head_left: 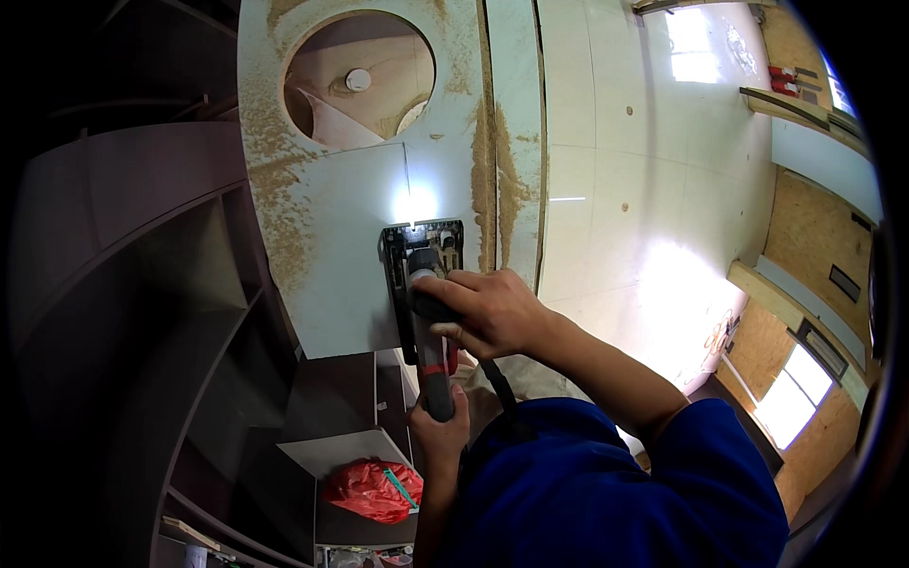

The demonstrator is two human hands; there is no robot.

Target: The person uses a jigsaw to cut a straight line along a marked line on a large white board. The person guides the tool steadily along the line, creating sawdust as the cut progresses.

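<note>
While the left hand (441,434) is closed around the rear handle (436,390) of the jigsaw (428,333), the right hand (502,308) clasps it nearer to the front. This jigsaw rests upon the dusty pale board (346,251), between its large round hole (360,62) and the person (606,473).

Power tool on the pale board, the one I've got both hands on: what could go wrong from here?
The bright patch just ahead of the power tool washes out part of the scene where the thin dark line leads, so drifting off it could be easy. Loose sawdust on the pale board might get under the tool. The black cord-like strip near the blue shirt could snag.
</note>
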